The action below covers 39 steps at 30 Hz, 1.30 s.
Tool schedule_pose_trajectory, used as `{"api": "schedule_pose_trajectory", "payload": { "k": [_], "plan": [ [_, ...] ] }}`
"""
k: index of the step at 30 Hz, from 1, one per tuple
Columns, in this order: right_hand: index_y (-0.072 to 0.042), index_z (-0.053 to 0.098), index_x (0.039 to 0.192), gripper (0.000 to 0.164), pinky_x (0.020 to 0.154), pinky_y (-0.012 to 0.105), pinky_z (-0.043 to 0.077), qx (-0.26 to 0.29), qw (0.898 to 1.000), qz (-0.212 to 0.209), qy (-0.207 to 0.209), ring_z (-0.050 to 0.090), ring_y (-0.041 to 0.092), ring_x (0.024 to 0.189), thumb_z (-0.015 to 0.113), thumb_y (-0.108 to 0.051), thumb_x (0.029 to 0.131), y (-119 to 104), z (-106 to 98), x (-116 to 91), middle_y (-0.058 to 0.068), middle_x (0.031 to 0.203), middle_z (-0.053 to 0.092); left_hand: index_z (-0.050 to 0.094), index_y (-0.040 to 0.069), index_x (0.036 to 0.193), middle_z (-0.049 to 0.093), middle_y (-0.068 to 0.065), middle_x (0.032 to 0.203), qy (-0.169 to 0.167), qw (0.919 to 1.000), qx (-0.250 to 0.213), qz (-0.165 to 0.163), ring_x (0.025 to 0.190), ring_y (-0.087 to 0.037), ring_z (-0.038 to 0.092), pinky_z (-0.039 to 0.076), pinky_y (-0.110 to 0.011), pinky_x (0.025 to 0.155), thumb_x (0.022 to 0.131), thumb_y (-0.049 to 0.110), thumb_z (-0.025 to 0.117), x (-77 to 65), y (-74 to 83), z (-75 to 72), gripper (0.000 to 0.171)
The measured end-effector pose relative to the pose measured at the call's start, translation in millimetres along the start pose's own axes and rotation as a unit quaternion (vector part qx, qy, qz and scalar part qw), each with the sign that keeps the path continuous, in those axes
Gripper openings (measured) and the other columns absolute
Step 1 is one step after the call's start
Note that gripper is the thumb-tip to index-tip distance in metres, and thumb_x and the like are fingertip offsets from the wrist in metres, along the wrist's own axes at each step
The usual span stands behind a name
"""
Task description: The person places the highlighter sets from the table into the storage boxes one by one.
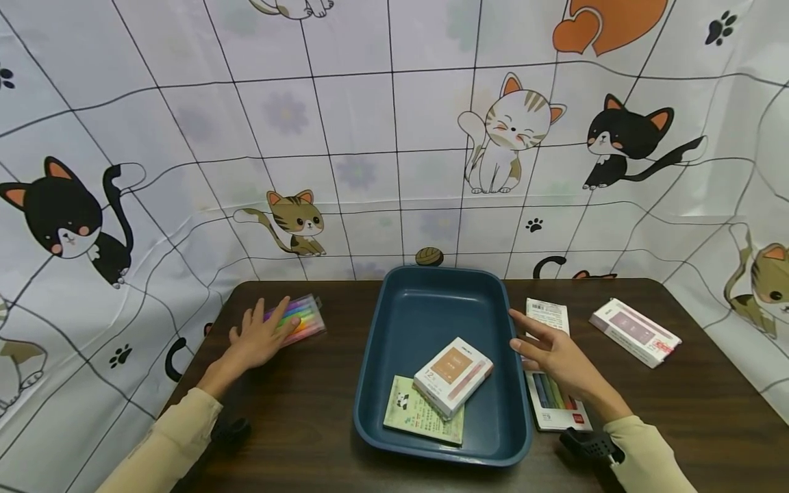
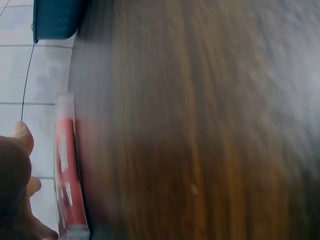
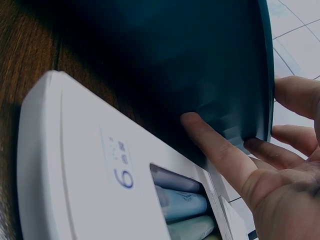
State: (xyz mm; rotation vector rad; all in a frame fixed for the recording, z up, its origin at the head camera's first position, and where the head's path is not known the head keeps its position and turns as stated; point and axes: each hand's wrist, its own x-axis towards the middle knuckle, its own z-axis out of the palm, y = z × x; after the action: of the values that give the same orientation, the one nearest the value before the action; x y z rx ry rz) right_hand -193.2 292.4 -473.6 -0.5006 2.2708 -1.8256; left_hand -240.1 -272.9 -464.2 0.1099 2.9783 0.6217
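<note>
My left hand [image 1: 259, 337] is over the near-left part of a clear pack of rainbow-coloured pens [image 1: 302, 318], fingers spread and not curled round it. In the left wrist view the pack [image 2: 71, 165] shows edge-on beside the fingers; contact is hard to tell. My right hand [image 1: 557, 356] touches the right side of a dark blue tray [image 1: 431, 311] with loosely extended fingers. In the right wrist view one fingertip [image 3: 190, 119] rests against its outer wall. Inside the tray, a white box with an orange-brown panel [image 1: 453, 376] leans partly on a light green booklet [image 1: 424, 411].
Under and beside my right hand lie a white box with a window showing coloured pens [image 1: 557, 411] and another white box [image 1: 547, 313]. A white box with a mauve panel [image 1: 636, 332] lies at the far right. A cat-print sheet [image 1: 357, 123] hangs behind the brown table [image 1: 296, 438].
</note>
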Motion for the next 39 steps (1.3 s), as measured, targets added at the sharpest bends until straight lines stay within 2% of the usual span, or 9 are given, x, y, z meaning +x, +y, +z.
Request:
{"api": "schedule_pose_trajectory", "payload": {
  "k": [7, 15, 23, 31, 39],
  "plan": [
    [-0.013, 0.03, 0.162, 0.066, 0.087, 0.045, 0.056, -0.004, 1.0, 0.002, 0.006, 0.049, 0.047, 0.13, 0.062, -0.023, 0.104, 0, 0, 0, 0.022, 0.162, 0.025, 0.014, 0.012, 0.164, 0.001, -0.038, 0.159, 0.005, 1.0, 0.005, -0.004, 0.142, -0.062, 0.0, 0.003, -0.084, 0.099, 0.104, 0.065, 0.037, -2.7, -14.9, -3.6, 0.083],
    [-0.015, 0.031, 0.162, 0.066, 0.087, 0.046, 0.056, -0.005, 1.0, 0.01, 0.007, 0.048, 0.048, 0.131, 0.062, -0.025, 0.105, -1, 0, 0, 0.02, 0.163, 0.024, 0.019, 0.001, 0.161, 0.02, -0.043, 0.153, -0.018, 0.9994, 0.031, -0.004, 0.137, -0.065, 0.015, 0.012, -0.085, 0.097, 0.103, 0.065, 0.039, -9.5, -25.4, -14.4, 0.089],
    [-0.014, 0.031, 0.162, 0.066, 0.087, 0.047, 0.056, -0.007, 1.0, 0.015, 0.007, 0.048, 0.049, 0.13, 0.062, -0.025, 0.105, -2, 1, -1, 0.02, 0.163, 0.024, 0.022, -0.008, 0.158, 0.024, -0.044, 0.15, -0.019, 0.999, 0.038, 0.015, 0.133, -0.068, 0.022, 0.018, -0.086, 0.094, 0.101, 0.059, 0.053, -14.5, -33.3, -20.0, 0.093],
    [-0.014, 0.029, 0.162, 0.067, 0.087, 0.046, 0.056, -0.002, 1.0, 0.017, 0.006, 0.047, 0.049, 0.131, 0.062, -0.025, 0.105, -2, -1, -2, 0.019, 0.164, 0.022, 0.032, -0.016, 0.15, 0.036, -0.046, 0.14, -0.002, 0.9989, 0.022, 0.042, 0.124, -0.064, 0.041, 0.038, -0.075, 0.093, 0.096, 0.049, 0.068, -9.4, -32.5, -25.0, 0.092],
    [-0.013, 0.029, 0.162, 0.066, 0.088, 0.048, 0.056, -0.005, 1.0, 0.013, 0.002, 0.047, 0.05, 0.131, 0.061, -0.023, 0.105, -3, -1, -1, 0.021, 0.163, 0.023, 0.038, -0.017, 0.146, 0.04, -0.044, 0.135, 0.029, 0.9994, -0.006, 0.015, 0.119, -0.057, 0.046, 0.038, -0.07, 0.098, 0.089, 0.041, 0.08, -6.6, -31.9, -22.5, 0.092]
  ]
}}
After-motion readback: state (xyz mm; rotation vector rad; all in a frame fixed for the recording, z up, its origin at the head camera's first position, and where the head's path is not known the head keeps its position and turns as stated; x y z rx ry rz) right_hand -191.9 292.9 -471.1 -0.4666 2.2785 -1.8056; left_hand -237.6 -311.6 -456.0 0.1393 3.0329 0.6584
